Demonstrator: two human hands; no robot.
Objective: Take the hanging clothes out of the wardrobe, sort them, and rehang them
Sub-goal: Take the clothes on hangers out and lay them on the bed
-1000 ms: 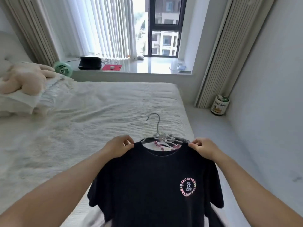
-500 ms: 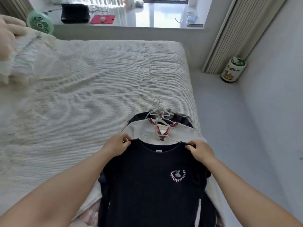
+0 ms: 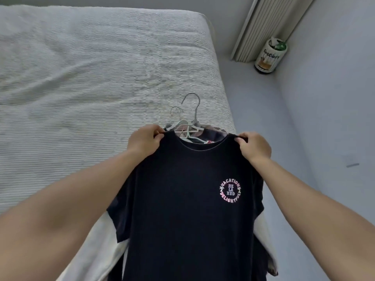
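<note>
Now the left hand pinches one shoulder of the dark T-shirt and the right hand pinches the other, stretching it between them above a pile of clothes on white hangers at the bed's right edge.

The T-shirt is matt dark cloth with a printed logo; the bed cover is ribbed, rough-looking fabric; the hangers look like smooth metal wire.
</note>
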